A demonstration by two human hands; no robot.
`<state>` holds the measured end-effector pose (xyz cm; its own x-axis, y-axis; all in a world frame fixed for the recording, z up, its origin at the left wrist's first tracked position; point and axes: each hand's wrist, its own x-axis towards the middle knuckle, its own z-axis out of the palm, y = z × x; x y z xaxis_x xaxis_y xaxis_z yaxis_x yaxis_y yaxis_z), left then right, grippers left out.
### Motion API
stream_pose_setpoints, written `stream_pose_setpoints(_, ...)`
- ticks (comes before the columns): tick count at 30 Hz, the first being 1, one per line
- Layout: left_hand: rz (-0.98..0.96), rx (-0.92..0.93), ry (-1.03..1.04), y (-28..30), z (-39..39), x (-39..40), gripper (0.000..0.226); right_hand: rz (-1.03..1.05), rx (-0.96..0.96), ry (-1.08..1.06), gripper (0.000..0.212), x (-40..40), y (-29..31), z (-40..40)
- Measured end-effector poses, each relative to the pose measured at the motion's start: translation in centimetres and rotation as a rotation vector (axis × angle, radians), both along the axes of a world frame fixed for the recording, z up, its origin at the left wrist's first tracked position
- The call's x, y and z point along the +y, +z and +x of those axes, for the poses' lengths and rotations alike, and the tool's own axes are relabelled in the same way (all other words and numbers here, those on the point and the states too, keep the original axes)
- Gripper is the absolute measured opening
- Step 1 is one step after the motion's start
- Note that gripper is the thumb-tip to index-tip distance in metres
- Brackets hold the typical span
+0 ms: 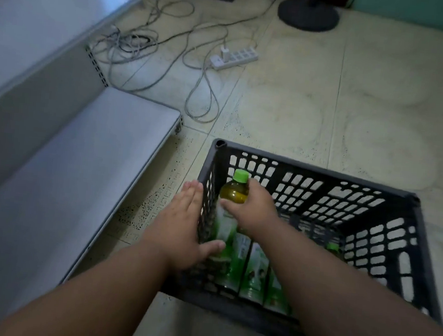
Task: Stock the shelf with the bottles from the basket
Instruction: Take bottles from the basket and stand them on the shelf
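Observation:
A black plastic basket [322,177] stands on the floor in front of me. Inside, my right hand [254,209] grips a green-capped tea bottle [235,191] around its shoulder; the bottle is upright near the basket's left wall. My left hand [182,223] lies flat along the outside of that left wall with its fingers extended and its thumb hooked over the rim. More green-labelled bottles [254,274] lie on the basket floor, partly hidden by my arms. The grey metal shelf [80,159] runs along the left, with its lower board bare.
A higher shelf board [38,31] sits at the upper left. Loose cables [156,42] and a white power strip [235,56] lie on the tiled floor beyond the basket. A round black fan base [308,13] stands at the back.

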<state>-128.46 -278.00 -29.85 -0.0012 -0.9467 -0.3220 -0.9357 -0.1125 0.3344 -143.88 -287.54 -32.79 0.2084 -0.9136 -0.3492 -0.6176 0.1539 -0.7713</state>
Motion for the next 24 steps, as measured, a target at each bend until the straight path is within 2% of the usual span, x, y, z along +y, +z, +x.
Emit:
stream_pose_setpoints(4,-0.203,0.127,0.159,6.9,0.2,3.4,0.116,-0.231,-0.006,0.117,0.051,2.0,11.0,0.1)
stream_pose_setpoints(6,-0.226,0.174,0.212,9.4,0.4,4.8,0.112,-0.284,-0.021,0.176,0.056,3.2,15.1,0.8)
stream_pose_setpoints(12,-0.408,0.287,0.515,18.9,5.8,15.4,0.093,-0.494,-0.203,0.441,0.061,13.0,27.0,8.6)
stream_pose_setpoints(18,-0.582,0.170,0.804,25.1,12.5,29.4,0.090,-0.601,-0.366,0.649,0.057,24.2,34.9,18.6)
stream_pose_setpoints(24,-0.531,0.061,0.999,25.5,19.5,39.0,0.103,-0.573,-0.500,0.880,0.054,32.3,37.3,28.0)
